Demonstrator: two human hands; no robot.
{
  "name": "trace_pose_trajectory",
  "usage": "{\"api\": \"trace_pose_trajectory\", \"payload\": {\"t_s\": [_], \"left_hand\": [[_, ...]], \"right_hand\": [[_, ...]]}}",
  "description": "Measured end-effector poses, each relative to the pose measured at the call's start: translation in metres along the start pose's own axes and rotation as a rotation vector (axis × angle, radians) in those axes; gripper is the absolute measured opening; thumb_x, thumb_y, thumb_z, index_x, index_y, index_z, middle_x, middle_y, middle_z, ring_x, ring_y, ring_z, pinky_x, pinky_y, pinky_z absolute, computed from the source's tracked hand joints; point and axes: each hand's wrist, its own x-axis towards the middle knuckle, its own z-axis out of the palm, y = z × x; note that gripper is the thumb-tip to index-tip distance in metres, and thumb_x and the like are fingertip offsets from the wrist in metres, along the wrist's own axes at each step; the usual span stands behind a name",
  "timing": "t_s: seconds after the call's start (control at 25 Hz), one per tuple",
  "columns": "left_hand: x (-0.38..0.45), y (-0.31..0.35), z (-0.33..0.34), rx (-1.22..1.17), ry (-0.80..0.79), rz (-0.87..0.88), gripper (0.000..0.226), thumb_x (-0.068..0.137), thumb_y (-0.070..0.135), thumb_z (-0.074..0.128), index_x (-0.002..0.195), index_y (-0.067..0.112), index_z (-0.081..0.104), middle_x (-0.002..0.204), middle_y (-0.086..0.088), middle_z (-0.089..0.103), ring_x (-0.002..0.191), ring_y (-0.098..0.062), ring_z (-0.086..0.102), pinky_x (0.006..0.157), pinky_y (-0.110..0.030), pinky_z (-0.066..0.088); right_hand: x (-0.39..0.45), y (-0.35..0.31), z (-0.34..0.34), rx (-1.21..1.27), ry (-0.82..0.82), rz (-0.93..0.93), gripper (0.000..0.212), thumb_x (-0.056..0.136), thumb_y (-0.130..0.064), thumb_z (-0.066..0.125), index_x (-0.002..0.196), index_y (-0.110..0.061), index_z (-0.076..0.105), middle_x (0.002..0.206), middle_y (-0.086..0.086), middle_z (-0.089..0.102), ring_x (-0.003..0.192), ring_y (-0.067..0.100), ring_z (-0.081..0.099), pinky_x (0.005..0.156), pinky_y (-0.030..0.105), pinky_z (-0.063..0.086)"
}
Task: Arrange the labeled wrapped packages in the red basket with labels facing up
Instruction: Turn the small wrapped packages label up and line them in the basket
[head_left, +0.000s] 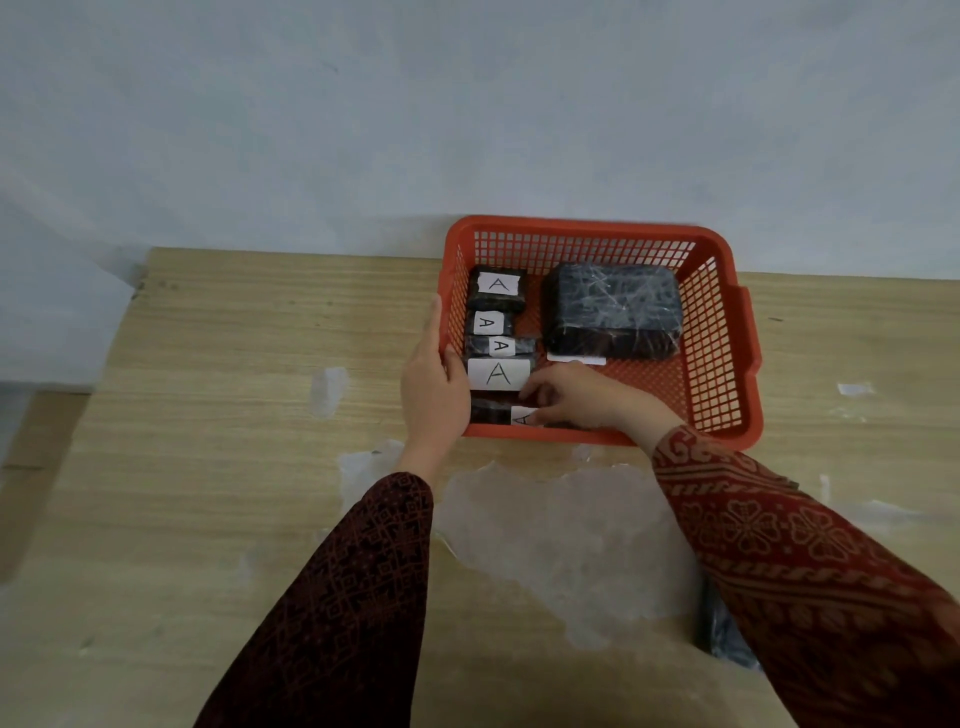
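Observation:
A red basket (722, 332) stands at the back of the wooden table. Along its left side lies a column of several small dark wrapped packages with white "A" labels facing up, from the farthest one (497, 287) to the nearest one (493, 410). A large dark wrapped package (615, 309) fills the right back part; a white label (576, 358) peeks from under its front edge. My left hand (434, 384) grips the basket's left rim. My right hand (576, 397) is inside the basket, fingers pinched on the nearest small package.
A dark wrapped bundle (724, 639) lies on the table at the lower right, partly behind my right sleeve. The table top (234, 415) has pale worn patches. A grey wall rises right behind the basket. The table's left edge is near the corner.

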Motion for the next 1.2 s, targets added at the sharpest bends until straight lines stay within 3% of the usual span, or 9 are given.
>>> {"api": "trace_pose_trajectory", "payload": {"t_s": [0.08,0.16,0.32,0.4,0.6,0.76,0.88,1.04,1.2], "left_hand": [[0.000,-0.001,0.000,-0.007,-0.002,0.001,0.058,0.098,0.013,0.040,0.148,0.034,0.022,0.138,0.000,0.051,0.108,-0.011,0.054,0.091,-0.033,0.051],[0.001,0.000,0.000,-0.007,0.001,0.008,0.057,0.098,0.014,0.041,0.148,0.033,0.023,0.140,0.001,0.049,0.108,-0.005,0.050,0.092,-0.028,0.048],[0.001,0.001,0.000,-0.024,0.008,0.033,0.055,0.098,0.013,0.040,0.149,0.028,0.025,0.144,-0.001,0.046,0.119,-0.012,0.050,0.096,-0.026,0.043],[0.000,0.001,0.000,-0.030,0.003,0.027,0.055,0.098,0.013,0.040,0.149,0.028,0.025,0.143,-0.002,0.047,0.119,-0.016,0.051,0.098,-0.032,0.046],[0.000,0.002,-0.001,-0.034,0.000,0.026,0.056,0.097,0.012,0.040,0.149,0.029,0.025,0.143,-0.001,0.047,0.121,-0.016,0.051,0.099,-0.033,0.046],[0.000,0.001,0.000,-0.024,0.015,0.030,0.057,0.097,0.012,0.040,0.148,0.030,0.025,0.141,0.001,0.049,0.113,-0.009,0.051,0.089,-0.019,0.041],[0.000,0.000,0.000,-0.031,0.005,0.013,0.057,0.097,0.012,0.040,0.148,0.031,0.025,0.143,0.000,0.048,0.119,-0.014,0.051,0.096,-0.027,0.044],[-0.001,0.002,-0.001,-0.031,0.010,0.024,0.058,0.096,0.010,0.040,0.148,0.031,0.026,0.144,0.000,0.047,0.122,-0.015,0.050,0.098,-0.025,0.041],[0.001,0.002,-0.001,-0.027,0.016,0.028,0.058,0.095,0.010,0.040,0.148,0.030,0.026,0.141,-0.001,0.050,0.118,-0.016,0.053,0.096,-0.026,0.043]], "right_hand": [[-0.004,0.000,-0.004,-0.053,-0.053,-0.055,0.033,0.084,-0.026,0.067,0.116,-0.021,0.063,0.103,-0.003,0.060,0.089,0.011,0.054,0.075,0.022,0.042],[-0.014,0.003,-0.011,0.096,-0.028,-0.052,0.029,0.084,-0.023,0.067,0.113,-0.022,0.063,0.105,-0.006,0.062,0.090,0.005,0.055,0.076,0.017,0.044],[-0.031,0.009,-0.022,0.346,0.218,0.032,0.034,0.080,-0.019,0.070,0.109,-0.025,0.053,0.106,-0.005,0.062,0.097,0.023,0.063,0.083,0.037,0.053],[-0.033,0.008,-0.021,0.452,0.309,0.066,0.044,0.079,-0.015,0.071,0.115,-0.027,0.049,0.108,-0.008,0.059,0.102,0.025,0.062,0.083,0.037,0.054],[-0.035,0.010,-0.006,0.957,0.300,0.147,0.021,0.089,-0.017,0.063,0.109,-0.013,0.064,0.114,0.007,0.066,0.101,0.018,0.066,0.081,0.028,0.059],[-0.047,0.028,-0.015,0.727,0.389,0.199,0.020,0.075,-0.021,0.077,0.092,-0.013,0.070,0.086,0.001,0.073,0.078,0.013,0.068,0.062,0.013,0.053],[-0.050,0.038,-0.028,0.585,0.300,0.194,0.021,0.074,-0.026,0.078,0.089,-0.013,0.071,0.083,0.005,0.072,0.066,0.004,0.064,0.059,0.012,0.050],[-0.054,0.048,-0.044,0.438,0.173,0.213,0.012,0.078,-0.024,0.074,0.090,-0.021,0.075,0.085,0.009,0.072,0.074,0.015,0.063,0.070,0.028,0.053],[-0.053,0.049,-0.046,0.129,0.060,0.255,0.010,0.073,-0.027,0.078,0.081,-0.026,0.073,0.086,-0.007,0.070,0.085,0.010,0.062,0.078,0.027,0.046]]}}
